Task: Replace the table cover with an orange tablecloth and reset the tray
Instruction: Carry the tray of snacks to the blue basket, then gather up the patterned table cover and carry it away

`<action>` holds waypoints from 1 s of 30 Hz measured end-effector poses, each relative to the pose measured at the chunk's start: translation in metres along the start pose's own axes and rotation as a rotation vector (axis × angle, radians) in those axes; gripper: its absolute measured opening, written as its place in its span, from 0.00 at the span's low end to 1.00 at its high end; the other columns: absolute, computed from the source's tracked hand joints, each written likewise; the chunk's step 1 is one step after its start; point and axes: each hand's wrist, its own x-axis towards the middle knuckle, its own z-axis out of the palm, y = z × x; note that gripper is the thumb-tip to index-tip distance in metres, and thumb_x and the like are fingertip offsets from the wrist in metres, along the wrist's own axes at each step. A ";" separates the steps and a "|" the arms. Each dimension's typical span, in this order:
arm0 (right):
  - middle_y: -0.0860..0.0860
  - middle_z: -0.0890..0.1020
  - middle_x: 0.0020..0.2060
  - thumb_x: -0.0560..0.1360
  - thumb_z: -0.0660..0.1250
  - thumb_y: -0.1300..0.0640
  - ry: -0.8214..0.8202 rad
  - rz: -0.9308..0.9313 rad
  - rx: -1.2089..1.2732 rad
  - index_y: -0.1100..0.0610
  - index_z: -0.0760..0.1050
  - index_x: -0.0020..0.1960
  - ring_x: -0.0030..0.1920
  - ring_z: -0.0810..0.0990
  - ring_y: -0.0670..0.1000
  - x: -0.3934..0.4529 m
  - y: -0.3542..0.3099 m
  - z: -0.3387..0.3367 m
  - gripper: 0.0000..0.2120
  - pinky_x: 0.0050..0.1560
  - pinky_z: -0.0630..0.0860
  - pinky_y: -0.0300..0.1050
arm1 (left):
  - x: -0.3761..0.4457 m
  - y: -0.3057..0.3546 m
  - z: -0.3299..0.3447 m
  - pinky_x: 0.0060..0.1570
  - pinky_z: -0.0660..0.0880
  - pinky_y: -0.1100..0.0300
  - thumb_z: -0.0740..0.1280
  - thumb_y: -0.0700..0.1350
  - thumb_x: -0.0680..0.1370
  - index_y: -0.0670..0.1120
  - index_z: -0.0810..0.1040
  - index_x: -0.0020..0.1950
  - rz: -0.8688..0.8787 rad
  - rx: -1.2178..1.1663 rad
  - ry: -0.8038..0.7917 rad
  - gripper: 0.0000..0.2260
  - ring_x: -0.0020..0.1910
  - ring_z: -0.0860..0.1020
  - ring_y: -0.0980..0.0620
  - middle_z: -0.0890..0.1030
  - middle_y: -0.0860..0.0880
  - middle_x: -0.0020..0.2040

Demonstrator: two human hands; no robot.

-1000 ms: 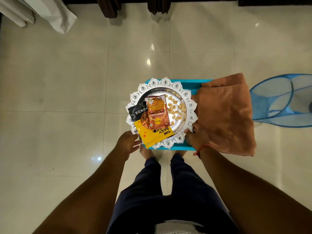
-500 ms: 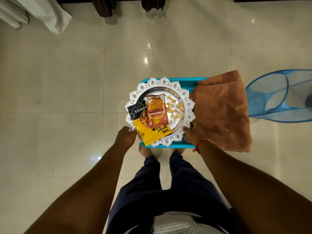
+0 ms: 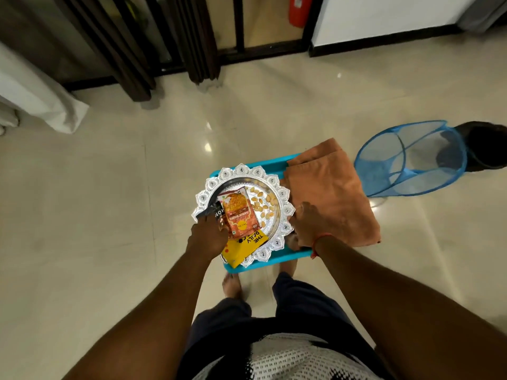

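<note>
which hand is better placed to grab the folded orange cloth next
Right, probably. The right hand sits at the tray's right rim, against the folded orange cloth. The left hand is across the tray, over the snack packets.

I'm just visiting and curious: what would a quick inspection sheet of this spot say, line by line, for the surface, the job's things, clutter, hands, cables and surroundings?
Surface: small turquoise table, mostly covered; no cover seen on it.
Job's things: silver tray with a scalloped rim, tilted, holding an orange packet, a yellow packet and loose nuts; folded orange cloth lies on the table's right side, overhanging it.
Clutter: nothing seen.
Hands: left hand grips the tray's near left rim over the packets; right hand grips its right rim.
Cables: nothing seen.
Surroundings: glossy tiled floor, blue mesh basket on the right, dark curtains behind, red extinguisher.
</note>
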 end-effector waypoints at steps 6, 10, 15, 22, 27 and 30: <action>0.67 0.60 0.74 0.74 0.69 0.48 -0.035 -0.078 -0.159 0.55 0.73 0.70 0.73 0.60 0.67 -0.046 0.002 -0.011 0.27 0.73 0.63 0.52 | -0.003 0.028 -0.031 0.65 0.69 0.45 0.63 0.56 0.77 0.47 0.62 0.76 0.202 0.159 -0.016 0.29 0.69 0.68 0.37 0.67 0.42 0.73; 0.60 0.63 0.76 0.80 0.64 0.49 0.153 -0.005 0.050 0.61 0.61 0.77 0.73 0.64 0.61 -0.077 0.008 -0.012 0.31 0.72 0.64 0.50 | -0.004 0.050 -0.044 0.70 0.64 0.44 0.60 0.62 0.78 0.48 0.56 0.78 0.393 0.349 0.003 0.34 0.74 0.63 0.40 0.60 0.44 0.78; 0.56 0.60 0.78 0.80 0.60 0.43 0.360 0.122 0.172 0.56 0.53 0.80 0.76 0.63 0.58 -0.135 0.051 -0.033 0.34 0.74 0.64 0.54 | -0.038 0.120 -0.041 0.73 0.55 0.41 0.55 0.64 0.80 0.49 0.49 0.80 0.711 0.554 0.047 0.35 0.78 0.55 0.42 0.52 0.45 0.80; 0.54 0.53 0.80 0.81 0.58 0.40 0.566 0.360 0.224 0.54 0.52 0.81 0.79 0.55 0.55 -0.228 0.154 -0.056 0.34 0.75 0.61 0.54 | -0.137 0.235 0.028 0.74 0.52 0.46 0.48 0.67 0.77 0.46 0.48 0.81 1.084 0.775 0.024 0.38 0.78 0.54 0.43 0.52 0.42 0.80; 0.53 0.52 0.81 0.81 0.55 0.38 0.617 0.480 0.272 0.52 0.50 0.81 0.79 0.54 0.56 -0.293 0.242 -0.051 0.34 0.75 0.59 0.57 | -0.200 0.286 0.101 0.73 0.55 0.41 0.46 0.71 0.73 0.50 0.49 0.81 1.231 0.763 -0.030 0.40 0.78 0.55 0.43 0.50 0.45 0.81; 0.52 0.52 0.81 0.81 0.55 0.38 0.634 0.538 0.286 0.51 0.50 0.81 0.79 0.53 0.56 -0.335 0.305 -0.044 0.33 0.76 0.58 0.59 | -0.239 0.307 0.150 0.74 0.53 0.39 0.53 0.67 0.79 0.52 0.47 0.81 1.238 0.804 -0.062 0.35 0.79 0.52 0.44 0.47 0.47 0.81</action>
